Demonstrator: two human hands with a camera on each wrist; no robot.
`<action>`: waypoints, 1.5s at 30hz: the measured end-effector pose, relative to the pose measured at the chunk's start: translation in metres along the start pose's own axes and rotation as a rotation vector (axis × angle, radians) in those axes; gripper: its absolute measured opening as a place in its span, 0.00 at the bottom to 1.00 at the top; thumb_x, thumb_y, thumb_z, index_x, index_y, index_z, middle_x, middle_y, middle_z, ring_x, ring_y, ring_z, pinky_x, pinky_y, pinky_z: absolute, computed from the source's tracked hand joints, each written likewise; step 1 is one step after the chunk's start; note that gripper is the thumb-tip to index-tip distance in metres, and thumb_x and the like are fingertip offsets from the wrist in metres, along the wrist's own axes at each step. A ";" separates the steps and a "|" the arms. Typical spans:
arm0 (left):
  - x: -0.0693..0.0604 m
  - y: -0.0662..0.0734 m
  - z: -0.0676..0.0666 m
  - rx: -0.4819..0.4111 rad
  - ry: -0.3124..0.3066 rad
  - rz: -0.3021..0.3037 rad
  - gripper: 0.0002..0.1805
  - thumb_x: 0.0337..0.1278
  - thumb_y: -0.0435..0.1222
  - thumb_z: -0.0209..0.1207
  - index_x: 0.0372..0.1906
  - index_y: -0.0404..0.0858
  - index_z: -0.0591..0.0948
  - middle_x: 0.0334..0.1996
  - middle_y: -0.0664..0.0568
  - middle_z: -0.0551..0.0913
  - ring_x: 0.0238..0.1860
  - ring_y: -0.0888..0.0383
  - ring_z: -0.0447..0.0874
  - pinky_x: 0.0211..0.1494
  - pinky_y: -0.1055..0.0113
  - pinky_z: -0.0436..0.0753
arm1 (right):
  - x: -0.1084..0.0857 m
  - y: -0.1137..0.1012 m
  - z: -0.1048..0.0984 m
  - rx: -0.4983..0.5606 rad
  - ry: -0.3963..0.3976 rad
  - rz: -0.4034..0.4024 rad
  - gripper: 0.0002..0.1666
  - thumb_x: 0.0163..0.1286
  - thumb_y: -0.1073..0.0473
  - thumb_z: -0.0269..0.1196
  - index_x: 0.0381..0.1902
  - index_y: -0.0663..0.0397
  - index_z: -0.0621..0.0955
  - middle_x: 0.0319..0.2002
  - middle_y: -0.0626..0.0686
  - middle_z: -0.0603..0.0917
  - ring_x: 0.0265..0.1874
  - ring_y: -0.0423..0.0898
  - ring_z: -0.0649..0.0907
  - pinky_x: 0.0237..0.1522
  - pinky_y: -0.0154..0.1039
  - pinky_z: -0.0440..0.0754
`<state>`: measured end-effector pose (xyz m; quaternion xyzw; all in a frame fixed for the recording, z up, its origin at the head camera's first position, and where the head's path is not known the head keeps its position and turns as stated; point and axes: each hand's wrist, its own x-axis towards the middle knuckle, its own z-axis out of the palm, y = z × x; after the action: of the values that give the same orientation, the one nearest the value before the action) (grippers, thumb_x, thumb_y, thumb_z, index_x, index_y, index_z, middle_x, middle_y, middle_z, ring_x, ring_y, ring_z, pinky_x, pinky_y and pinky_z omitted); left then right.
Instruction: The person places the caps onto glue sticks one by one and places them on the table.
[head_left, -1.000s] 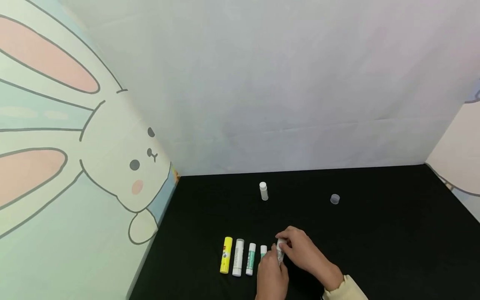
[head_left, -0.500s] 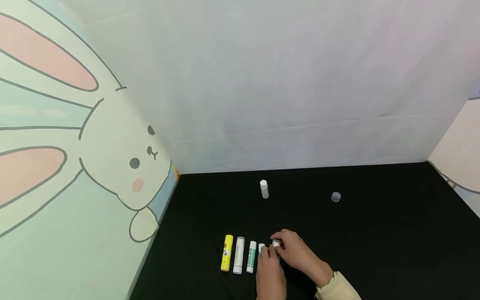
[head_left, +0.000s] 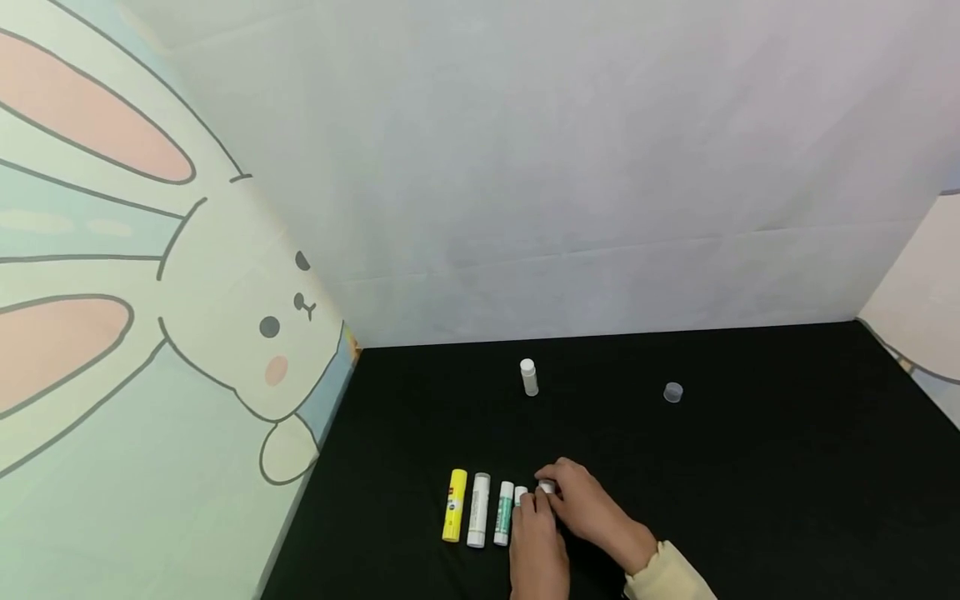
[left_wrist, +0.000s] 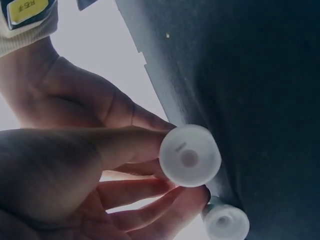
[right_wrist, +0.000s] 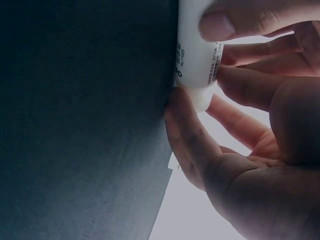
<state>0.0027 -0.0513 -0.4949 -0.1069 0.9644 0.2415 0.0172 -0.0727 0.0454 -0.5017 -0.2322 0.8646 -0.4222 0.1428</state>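
A white glue stick point(right_wrist: 197, 55) with dark print lies at the right end of a row on the black tabletop. My left hand point(head_left: 538, 542) grips its barrel; in the left wrist view the round base point(left_wrist: 190, 156) shows beside the thumb. At its far, narrower end, my right hand point(head_left: 588, 504) pinches with thumb and fingers. Just left of it, a green-and-white glue stick point(head_left: 521, 493) is partly hidden by my left hand. Further left lie another green-and-white glue stick point(head_left: 504, 514), a larger white one point(head_left: 478, 510) and a yellow one point(head_left: 454, 506).
Toward the back of the black table point(head_left: 787, 467) is a small white bottle-like tube point(head_left: 529, 379). A small translucent cap point(head_left: 672, 392) sits to its right. A pale wall point(head_left: 600, 167) closes off the back, and a rabbit-print panel point(head_left: 225, 333) the left side.
Both hands have shifted left with the white glue stick, bringing it close to the row. The stick has turned lower and is more covered by my fingers.
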 end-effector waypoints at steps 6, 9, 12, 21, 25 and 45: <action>0.001 0.000 -0.001 0.022 0.028 0.040 0.25 0.61 0.25 0.70 0.63 0.29 0.81 0.52 0.41 0.79 0.50 0.42 0.80 0.52 0.53 0.85 | 0.001 0.015 0.006 -0.045 0.027 -0.111 0.12 0.73 0.71 0.65 0.52 0.68 0.86 0.38 0.53 0.81 0.33 0.41 0.79 0.32 0.40 0.79; 0.003 0.002 -0.002 0.034 0.051 0.058 0.23 0.62 0.26 0.69 0.62 0.29 0.82 0.50 0.41 0.80 0.50 0.42 0.81 0.53 0.52 0.85 | -0.002 0.009 0.002 -0.031 0.027 -0.072 0.13 0.73 0.71 0.66 0.53 0.67 0.86 0.39 0.53 0.82 0.34 0.43 0.79 0.33 0.40 0.79; 0.006 0.003 -0.007 0.003 0.061 0.077 0.22 0.63 0.26 0.69 0.62 0.28 0.81 0.49 0.41 0.81 0.51 0.42 0.83 0.55 0.50 0.85 | -0.006 0.000 -0.006 -0.017 0.029 -0.005 0.15 0.72 0.71 0.67 0.55 0.65 0.86 0.41 0.53 0.82 0.37 0.45 0.80 0.36 0.41 0.80; 0.027 0.009 -0.037 -0.151 0.122 0.049 0.28 0.65 0.30 0.71 0.67 0.26 0.78 0.61 0.35 0.82 0.60 0.39 0.84 0.58 0.45 0.85 | -0.014 0.001 -0.036 -0.031 0.147 0.119 0.20 0.70 0.69 0.70 0.59 0.60 0.85 0.48 0.54 0.84 0.44 0.49 0.85 0.46 0.50 0.86; 0.041 0.010 -0.047 -0.182 0.206 0.038 0.29 0.67 0.31 0.70 0.68 0.25 0.77 0.63 0.33 0.81 0.62 0.38 0.83 0.61 0.44 0.84 | -0.017 0.006 -0.052 -0.040 0.206 0.117 0.20 0.70 0.69 0.70 0.59 0.61 0.84 0.48 0.56 0.84 0.44 0.49 0.86 0.46 0.49 0.87; 0.099 0.015 -0.057 -0.350 0.310 0.047 0.33 0.68 0.33 0.69 0.72 0.24 0.73 0.66 0.29 0.79 0.65 0.32 0.80 0.62 0.41 0.83 | -0.029 0.046 -0.122 -0.196 0.480 0.094 0.26 0.71 0.70 0.68 0.65 0.71 0.79 0.62 0.76 0.74 0.55 0.70 0.80 0.49 0.65 0.81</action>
<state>-0.0960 -0.0846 -0.4463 -0.1217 0.9012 0.3859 -0.1553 -0.1143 0.1659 -0.4632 -0.0975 0.9203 -0.3724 -0.0700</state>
